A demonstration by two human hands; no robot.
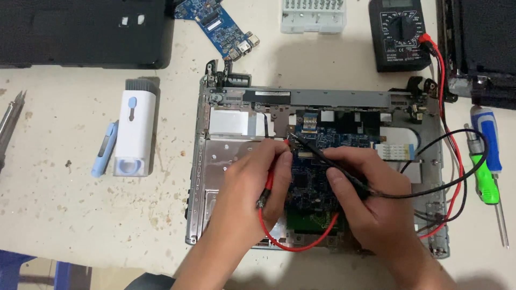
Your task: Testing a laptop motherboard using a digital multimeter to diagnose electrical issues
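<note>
- Probes are held one in each hand over the opened laptop chassis (317, 99), which lies flat in the middle of the counter (64, 204) so that its blue circuit board (344, 137) faces up and can be reached from above.
- The left hand (252, 182) is closed on the red probe (269, 185), pinched between thumb and fingers like a pen; the tip seems to meet the board near its far left corner, though the contact itself is too small to be made out.
- The right hand (360, 198) is closed on the black probe (328, 158), which is slanted low across the board so that its tip lands just beside the red one.
- Both wrists appear to be rested on the chassis, probably to steady the tips.
- The red lead (301, 244) is looped below the hands, and the black lead (457, 177) is run out to the right, both then going to the black multimeter (400, 35) set at the far right, dial upward, where it can be read at a glance.
- A blue-handled screwdriver (486, 139) and a green-handled one (486, 185) are laid to the right, near the chassis.
- A white cleaning kit (134, 129), a loose blue board (220, 27) and a white bit rack (313, 15) are kept apart from the work.
</note>
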